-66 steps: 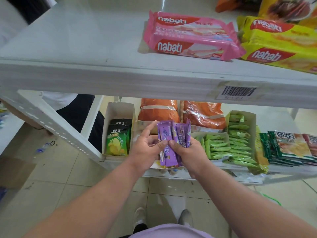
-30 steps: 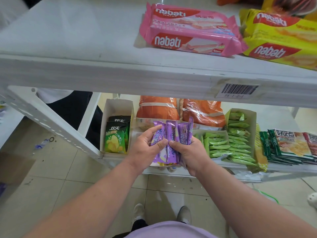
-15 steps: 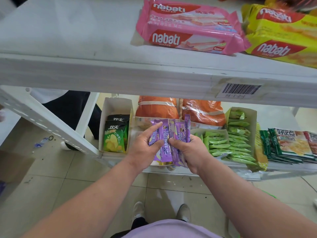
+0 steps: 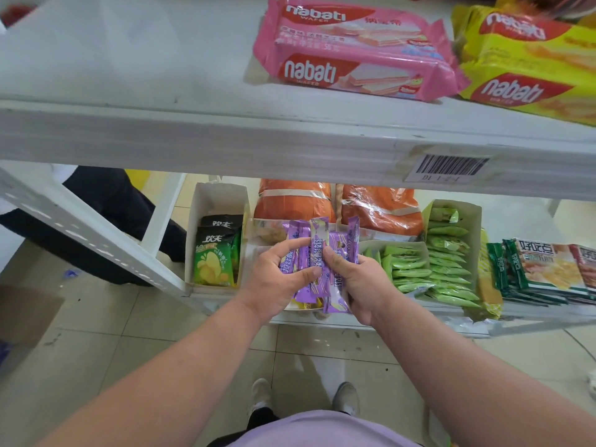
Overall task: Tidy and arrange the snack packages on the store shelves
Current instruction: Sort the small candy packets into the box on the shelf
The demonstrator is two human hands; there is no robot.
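Hands come first from where I watch: my left hand and right hand meet in front of the lower shelf, both clamped on one bundle of purple bars. The left thumb lies across the front of the bundle and its fingers curl over the left edge; the right fingers wrap the right side, thumb pressed on the wrappers. The bars stand roughly upright between the two grips, their tops fanned unevenly above the fingertips and their bottoms poking out below the palms, so they are gathered but not yet squared. Under them I can just see the pale tray they seem to belong in, with something yellow showing at its front edge; the bundle hovers over it rather than sitting in it, as far as I can tell. I judge this middle lot as half done: collected, still to be evened up and set down. To the left, the chip bags stand neatly in their white box. To the right, the green packs lie in rows, a little loose at the front, and the flat packs beyond them are stacked. Behind sit two orange bags. On the upper shelf the pink wafers lie askew against the yellow wafers, which probably still want straightening.
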